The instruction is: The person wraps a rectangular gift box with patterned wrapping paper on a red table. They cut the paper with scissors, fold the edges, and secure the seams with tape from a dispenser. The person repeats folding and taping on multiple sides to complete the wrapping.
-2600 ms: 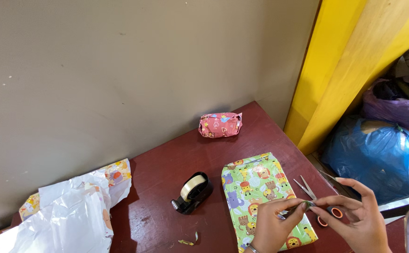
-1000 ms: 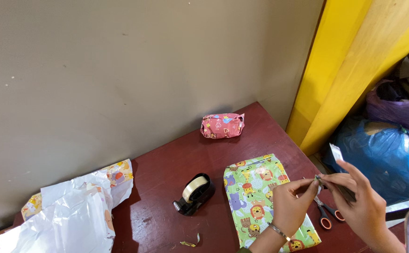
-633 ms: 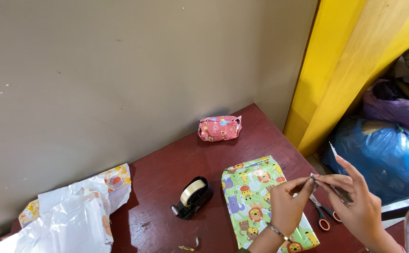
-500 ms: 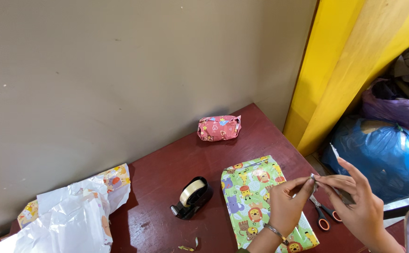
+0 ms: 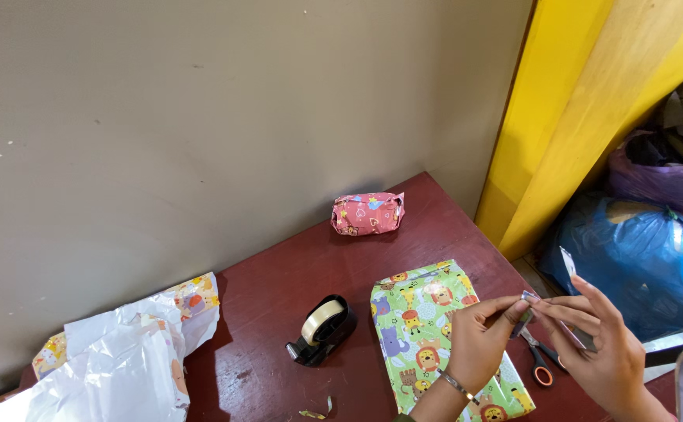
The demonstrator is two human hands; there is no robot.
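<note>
Since earlier: hands lifted off scissors (image 5: pixel 542 362) | left hand (image 5: pixel 478 344), right hand (image 5: pixel 603 344): fingertips pinched on tape strip (image 5: pixel 530 298) above green parcel (image 5: pixel 435 332) | parcel wrapped; strip not yet stuck | tape dispenser (image 5: pixel 322 328) near.

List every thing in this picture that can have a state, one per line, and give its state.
Green animal-print parcel: wrapped, flat on the table.
Pink parcel: wrapped, lying near the wall.
Tape dispenser: loaded with a roll, standing untouched.
Scissors: lying on the table, partly hidden by the hands.
Wrapping paper: crumpled, loose.
Left hand: pinching a small strip.
Right hand: pinching the same strip.
Blue bag: full.
</note>
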